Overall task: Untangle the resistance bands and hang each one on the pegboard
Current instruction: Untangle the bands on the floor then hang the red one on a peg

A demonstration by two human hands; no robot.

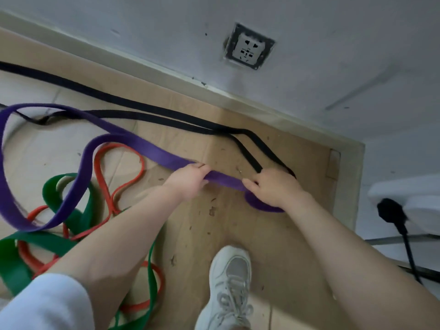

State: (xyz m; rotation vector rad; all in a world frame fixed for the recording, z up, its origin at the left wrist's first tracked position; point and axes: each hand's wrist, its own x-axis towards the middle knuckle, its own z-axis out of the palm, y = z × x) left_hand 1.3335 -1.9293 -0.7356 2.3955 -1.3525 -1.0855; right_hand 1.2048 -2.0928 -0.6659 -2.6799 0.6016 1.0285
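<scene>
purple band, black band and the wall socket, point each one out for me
purple band (152, 148): head view, on the flat stretch left of the hands.
black band (147, 107): head view, on the upper strand along the floor.
wall socket (248, 47): head view, on its white faceplate.

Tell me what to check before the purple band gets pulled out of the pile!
1. Left hand grips the purple band: ok.
2. Right hand grips it too: ok.
3. Purple clear of the green band: not ok, it crosses over it.
4. Purple clear of the orange band: not ok, they overlap.
5. Black band out of the right hand: cannot tell.
6. Pegboard nearby: cannot tell.
</scene>
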